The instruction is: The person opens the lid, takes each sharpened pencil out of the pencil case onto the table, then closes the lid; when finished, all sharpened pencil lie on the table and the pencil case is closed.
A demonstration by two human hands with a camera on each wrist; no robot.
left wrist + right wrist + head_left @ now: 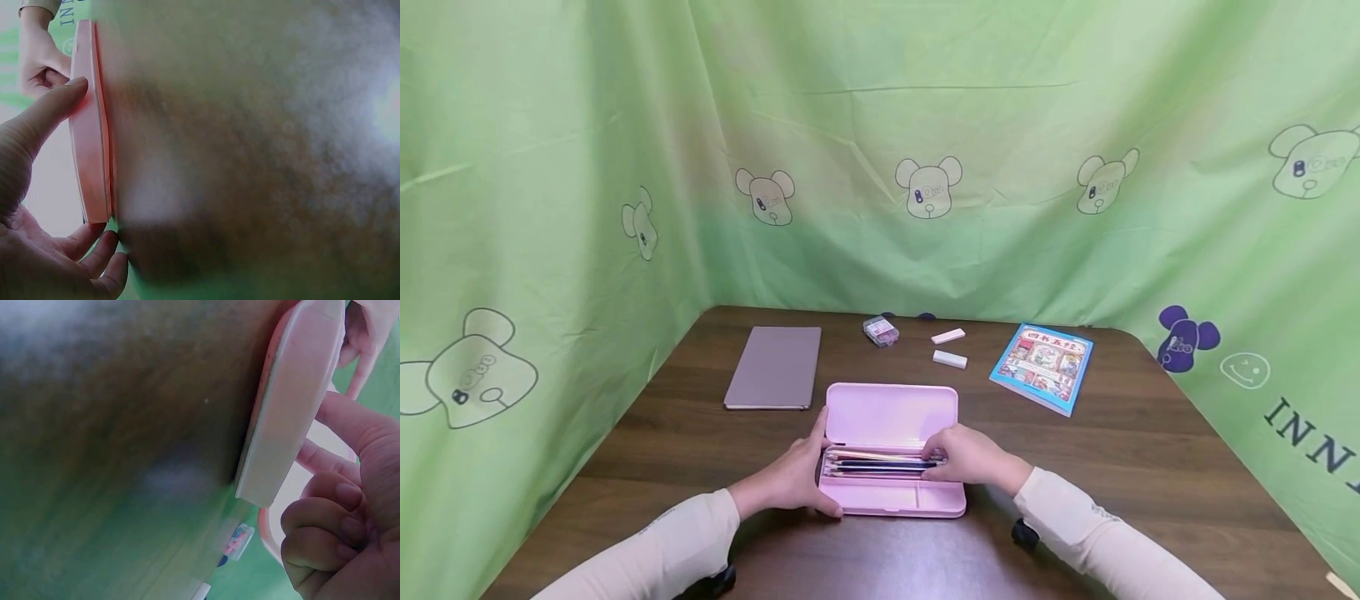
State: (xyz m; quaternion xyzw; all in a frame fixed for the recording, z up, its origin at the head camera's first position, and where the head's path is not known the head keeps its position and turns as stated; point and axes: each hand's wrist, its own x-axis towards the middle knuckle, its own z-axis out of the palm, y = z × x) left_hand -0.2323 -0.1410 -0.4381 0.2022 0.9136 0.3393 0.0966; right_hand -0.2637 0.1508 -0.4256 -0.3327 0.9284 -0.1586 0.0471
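Note:
An open pink pencil case [891,500] lies at the table's near middle, its lid [891,415] folded back flat. Several pencils [872,463] lie side by side in its tray. My left hand [793,479] grips the case's left end, thumb at the front corner and fingers up at the hinge. The left wrist view shows the case's edge [90,137] between thumb and fingers. My right hand [972,458] is at the tray's right end, bent fingertips pinching the pencils' ends. In the right wrist view the case [294,400] stands before that hand's curled fingers [328,515].
Behind the case lie a grey-brown notebook [775,367], a small clear box [881,331], two white erasers [947,336] [950,359] and a colourful book [1042,367]. Green cloth walls close in the brown table [1150,467] on three sides.

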